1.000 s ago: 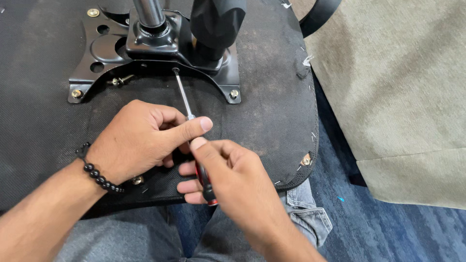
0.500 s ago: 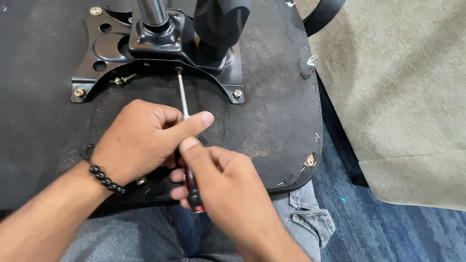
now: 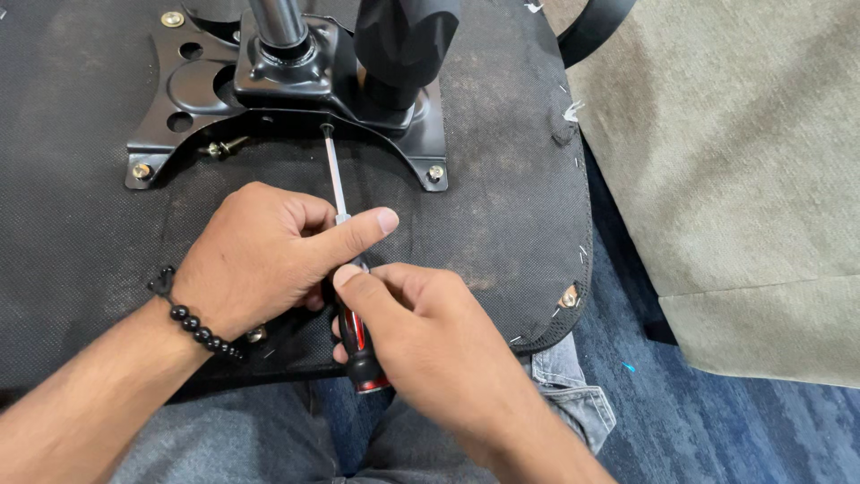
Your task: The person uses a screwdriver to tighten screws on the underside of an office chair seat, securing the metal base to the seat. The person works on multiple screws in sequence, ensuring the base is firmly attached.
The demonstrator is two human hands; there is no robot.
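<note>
**Two-hand grip on screwdriver, tip at plate edge**

Your right hand (image 3: 430, 345) is closed around the red-and-black handle of the screwdriver (image 3: 345, 260), near edge of the seat, so the turning force comes from there. Your left hand (image 3: 269, 260) is curled over the shaft with the index finger laid along it, acting as a guide so the tip doesn't skate. Tip sits at the near edge of the black mounting plate (image 3: 179, 90), just under the centre column (image 3: 278, 22); whether it's seated in a screw head I can't tell. Upturned seat base (image 3: 502, 179) rests across your lap, which keeps the plate facing you. Loose bolt (image 3: 224, 146) lies on the plate's left side
</note>
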